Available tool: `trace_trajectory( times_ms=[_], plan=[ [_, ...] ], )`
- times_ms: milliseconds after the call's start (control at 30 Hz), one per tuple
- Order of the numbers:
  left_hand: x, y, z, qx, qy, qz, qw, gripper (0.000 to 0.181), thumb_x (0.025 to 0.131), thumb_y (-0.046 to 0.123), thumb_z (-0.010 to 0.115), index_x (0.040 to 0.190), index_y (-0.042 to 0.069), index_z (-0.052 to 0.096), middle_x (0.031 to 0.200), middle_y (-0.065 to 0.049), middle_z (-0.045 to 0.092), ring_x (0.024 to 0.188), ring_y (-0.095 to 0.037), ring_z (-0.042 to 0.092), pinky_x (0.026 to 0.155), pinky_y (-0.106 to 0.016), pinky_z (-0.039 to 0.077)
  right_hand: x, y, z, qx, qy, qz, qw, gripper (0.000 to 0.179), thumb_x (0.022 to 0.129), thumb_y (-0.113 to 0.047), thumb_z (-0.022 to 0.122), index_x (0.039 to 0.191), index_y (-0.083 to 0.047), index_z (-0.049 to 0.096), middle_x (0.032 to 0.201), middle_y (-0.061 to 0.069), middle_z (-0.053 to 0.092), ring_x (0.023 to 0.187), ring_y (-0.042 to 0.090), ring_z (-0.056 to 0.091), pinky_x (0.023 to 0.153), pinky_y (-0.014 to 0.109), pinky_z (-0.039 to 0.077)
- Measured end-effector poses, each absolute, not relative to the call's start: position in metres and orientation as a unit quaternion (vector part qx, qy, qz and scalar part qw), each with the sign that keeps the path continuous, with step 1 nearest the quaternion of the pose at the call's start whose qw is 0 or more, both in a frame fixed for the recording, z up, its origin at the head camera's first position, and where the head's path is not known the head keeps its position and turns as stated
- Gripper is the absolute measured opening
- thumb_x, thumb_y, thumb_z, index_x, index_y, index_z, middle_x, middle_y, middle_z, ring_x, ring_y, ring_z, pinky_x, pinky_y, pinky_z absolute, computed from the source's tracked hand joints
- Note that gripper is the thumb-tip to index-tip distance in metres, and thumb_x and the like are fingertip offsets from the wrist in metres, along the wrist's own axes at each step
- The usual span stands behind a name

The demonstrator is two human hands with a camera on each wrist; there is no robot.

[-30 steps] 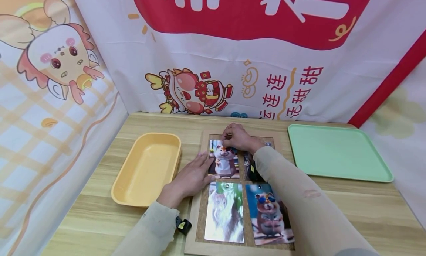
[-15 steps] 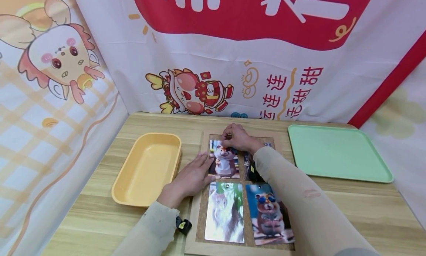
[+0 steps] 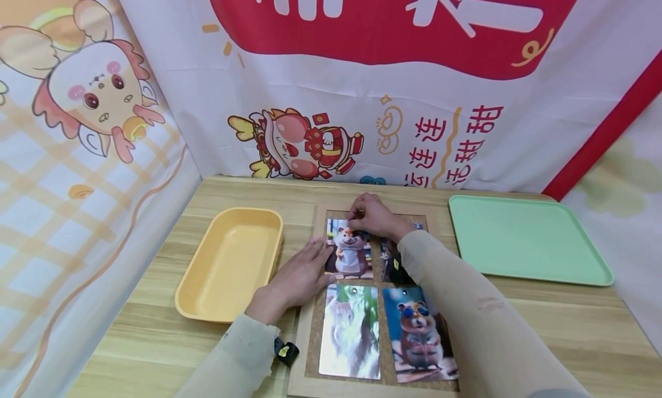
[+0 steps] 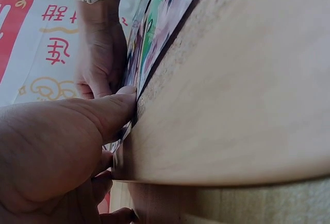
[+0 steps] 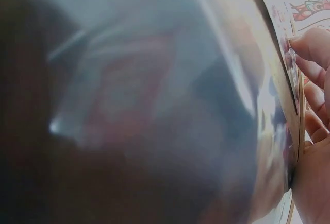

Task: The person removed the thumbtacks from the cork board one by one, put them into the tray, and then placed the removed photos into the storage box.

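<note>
A wood-framed cork board lies on the table with photos of a cartoon hamster on it. Across the left edge of the upper-left photo rests my left hand, fingers extended; in the left wrist view its thumb touches the photo's edge. My right hand pinches at that photo's top middle, seemingly on a pushpin that its fingertips hide. Small pins show atop the lower-left photo and the lower-right photo. My right wrist partly covers the upper-right photo.
Left of the board stands a yellow plastic bin. A flat green tray lies to the right. Printed white cloth hangs behind the wooden table. The right wrist view is mostly a blurred, glossy close-up.
The head view has shifted very slightly. Both hands keep nearly the same place on the upper-left photo, and the photos have not visibly moved.
</note>
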State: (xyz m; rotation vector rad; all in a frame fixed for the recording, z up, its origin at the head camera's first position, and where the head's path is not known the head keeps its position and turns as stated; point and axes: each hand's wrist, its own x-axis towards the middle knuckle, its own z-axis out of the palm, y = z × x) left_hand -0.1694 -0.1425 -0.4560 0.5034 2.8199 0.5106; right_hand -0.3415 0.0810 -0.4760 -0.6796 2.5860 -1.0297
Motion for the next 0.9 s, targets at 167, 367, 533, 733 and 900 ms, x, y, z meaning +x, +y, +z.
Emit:
trace_trajectory(
  times_ms=[167, 367, 533, 733, 900],
  plan=[
    [-0.1698, -0.1424, -0.4566, 0.173, 0.963, 0.173, 0.116, 0.072, 0.109, 0.047, 0.054, 0.167, 0.011, 0.031, 0.177, -0.012, 0.013, 0.164, -0.032, 0.012, 0.132, -0.051, 0.021, -0.3417, 0.0812, -0.477, -0.246, 0.895, -0.351, 0.126, 0.003, 0.093, -0.021, 0.077, 0.095, -0.018, 0.076, 0.123, 0.003, 0.054, 0.127, 0.027, 0.042, 0.116, 0.05, 0.037],
    [-0.1693, -0.1425, -0.4559, 0.173, 0.962, 0.176, 0.118, 0.071, 0.109, 0.046, 0.053, 0.167, 0.011, 0.031, 0.177, -0.012, 0.014, 0.164, -0.032, 0.012, 0.132, -0.051, 0.021, -0.3436, 0.08, -0.4779, -0.263, 0.898, -0.333, 0.114, 0.003, 0.093, -0.02, 0.077, 0.093, -0.017, 0.077, 0.121, 0.003, 0.056, 0.124, 0.026, 0.043, 0.115, 0.048, 0.037],
    [-0.1695, -0.1425, -0.4558, 0.171, 0.963, 0.172, 0.12, 0.072, 0.109, 0.047, 0.053, 0.167, 0.011, 0.031, 0.177, -0.013, 0.013, 0.164, -0.032, 0.012, 0.132, -0.051, 0.02, -0.3445, 0.0782, -0.4776, -0.28, 0.901, -0.315, 0.105, 0.004, 0.092, -0.019, 0.077, 0.09, -0.016, 0.077, 0.119, 0.004, 0.058, 0.122, 0.026, 0.045, 0.115, 0.047, 0.037],
    [-0.1697, -0.1425, -0.4562, 0.171, 0.963, 0.168, 0.119, 0.071, 0.109, 0.046, 0.054, 0.167, 0.011, 0.03, 0.177, -0.012, 0.013, 0.164, -0.032, 0.012, 0.132, -0.051, 0.02, -0.3446, 0.0778, -0.4781, -0.272, 0.902, -0.315, 0.114, 0.005, 0.092, -0.021, 0.077, 0.089, -0.017, 0.076, 0.12, 0.004, 0.057, 0.122, 0.026, 0.045, 0.113, 0.048, 0.039],
    [-0.1693, -0.1421, -0.4556, 0.171, 0.963, 0.171, 0.12, 0.071, 0.109, 0.046, 0.054, 0.167, 0.012, 0.031, 0.177, -0.012, 0.013, 0.164, -0.032, 0.011, 0.132, -0.052, 0.02, -0.3451, 0.0795, -0.4797, -0.265, 0.898, -0.332, 0.113, 0.004, 0.093, -0.02, 0.077, 0.09, -0.017, 0.077, 0.118, 0.004, 0.056, 0.12, 0.025, 0.045, 0.111, 0.048, 0.039]
  ],
)
